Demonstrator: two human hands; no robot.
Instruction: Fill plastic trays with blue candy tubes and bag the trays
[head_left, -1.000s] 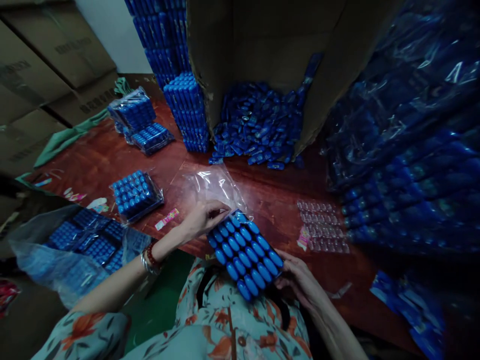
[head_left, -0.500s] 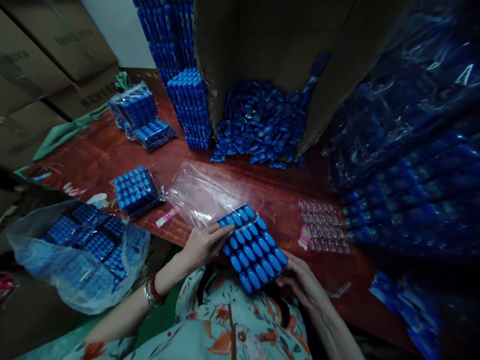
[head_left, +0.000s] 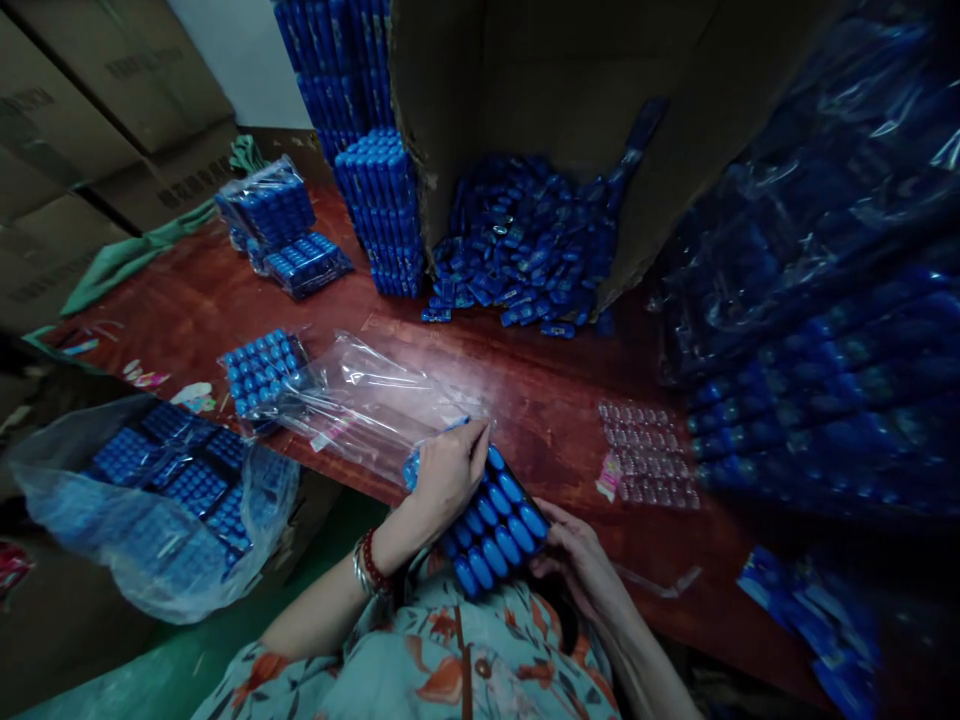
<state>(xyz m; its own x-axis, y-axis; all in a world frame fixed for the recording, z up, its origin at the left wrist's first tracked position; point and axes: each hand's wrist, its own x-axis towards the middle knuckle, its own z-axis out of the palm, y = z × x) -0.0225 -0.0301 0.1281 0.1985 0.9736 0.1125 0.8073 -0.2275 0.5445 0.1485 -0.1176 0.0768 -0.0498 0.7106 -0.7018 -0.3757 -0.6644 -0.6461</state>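
A tray of blue oval pieces point(head_left: 499, 530) is held at the near edge of the red-brown table point(head_left: 525, 390). My left hand point(head_left: 450, 468) lies over its far end, fingers closed on the mouth of a clear plastic bag point(head_left: 360, 400) that stretches away to the left. My right hand point(head_left: 574, 555) grips the tray's near right corner from below.
A bagged tray of blue pieces point(head_left: 259, 372) lies left of the clear bag. An empty clear blister tray point(head_left: 646, 450) sits at the right. A cardboard box point(head_left: 525, 120) spills loose blue pieces point(head_left: 525, 250). A plastic sack of bagged trays point(head_left: 157, 490) hangs at left.
My left hand moved from the tray's left side onto its far end, and the clear bag now reaches further over that end. The tray shifted slightly toward me.
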